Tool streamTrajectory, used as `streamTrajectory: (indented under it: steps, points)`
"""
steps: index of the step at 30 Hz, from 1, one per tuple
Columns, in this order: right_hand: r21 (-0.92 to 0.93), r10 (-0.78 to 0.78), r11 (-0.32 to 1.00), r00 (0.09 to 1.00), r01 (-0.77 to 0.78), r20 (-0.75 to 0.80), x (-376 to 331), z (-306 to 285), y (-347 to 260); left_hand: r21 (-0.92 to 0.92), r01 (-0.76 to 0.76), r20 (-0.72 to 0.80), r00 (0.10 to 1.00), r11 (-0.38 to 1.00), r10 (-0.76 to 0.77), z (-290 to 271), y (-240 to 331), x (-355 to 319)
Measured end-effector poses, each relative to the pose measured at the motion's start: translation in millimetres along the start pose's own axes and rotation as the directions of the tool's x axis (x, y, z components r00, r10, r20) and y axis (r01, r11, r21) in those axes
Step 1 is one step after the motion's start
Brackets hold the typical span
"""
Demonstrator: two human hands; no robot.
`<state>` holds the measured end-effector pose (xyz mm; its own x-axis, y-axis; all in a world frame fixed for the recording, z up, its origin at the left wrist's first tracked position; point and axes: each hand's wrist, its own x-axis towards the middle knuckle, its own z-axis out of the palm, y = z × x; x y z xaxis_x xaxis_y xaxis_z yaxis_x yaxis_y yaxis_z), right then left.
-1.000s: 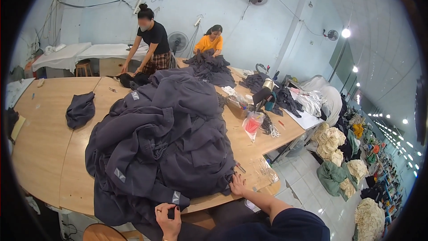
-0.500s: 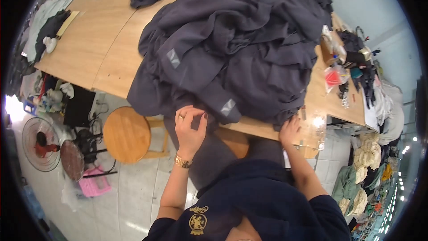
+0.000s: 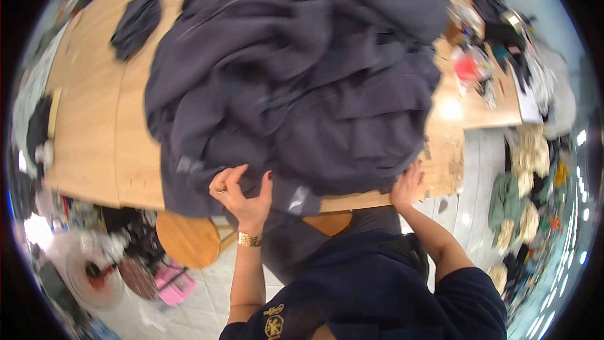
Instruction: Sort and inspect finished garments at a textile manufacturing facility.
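A big heap of dark grey garments (image 3: 302, 82) covers the middle of the table and hangs over its near edge on the left. Light reflective patches (image 3: 297, 199) show on the cloth near that edge. My left hand (image 3: 242, 195), with a ring and a gold wristband, is over the heap's front; its fingers are bent, with a gap between thumb and forefinger and nothing visible there. Stretched fingers of my right hand (image 3: 408, 186) rest on the table's near edge, touching or close beside the heap's lower right corner.
The wooden table (image 3: 88, 126) extends left, where a smaller dark grey cloth piece (image 3: 137, 22) lies. A round wooden stool (image 3: 189, 239), a floor fan (image 3: 94, 271) and a pink plastic stool (image 3: 176, 283) stand lower left. Cloth piles (image 3: 528, 157) and a red-and-clear plastic packet (image 3: 467, 69) are at right.
The view has shifted, so the heap looks larger and nearer. My left thumb and forefinger have spread apart from a near pinch. My right hand stays at the table edge.
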<state>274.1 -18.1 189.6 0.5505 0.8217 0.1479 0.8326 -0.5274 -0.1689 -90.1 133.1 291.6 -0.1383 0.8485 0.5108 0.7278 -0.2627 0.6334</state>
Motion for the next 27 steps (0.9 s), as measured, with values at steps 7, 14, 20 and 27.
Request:
streamTrajectory:
  steps: [7,14,20,27]
  points:
    - [0.027,0.043,0.999,0.995,-0.046,0.090,-1.1,-19.6,-26.5,0.326,-0.071,0.072,0.996,0.943,0.050,45.9,-58.4,-32.0]
    - [0.037,0.030,0.999,0.998,-0.032,0.046,-1.0,-21.7,-17.8,0.341,-0.107,0.031,0.994,0.934,0.103,56.2,-52.8,-32.6]
    - [0.359,0.087,0.933,0.969,0.003,-0.232,10.9,-5.6,-10.4,0.097,-0.036,0.038,0.999,0.995,0.032,31.8,-14.9,-12.7]
    - [0.304,0.218,0.947,0.899,-0.101,-0.381,79.1,-28.6,41.6,-0.177,0.009,-0.212,0.976,0.984,-0.047,-36.2,5.1,-40.4]
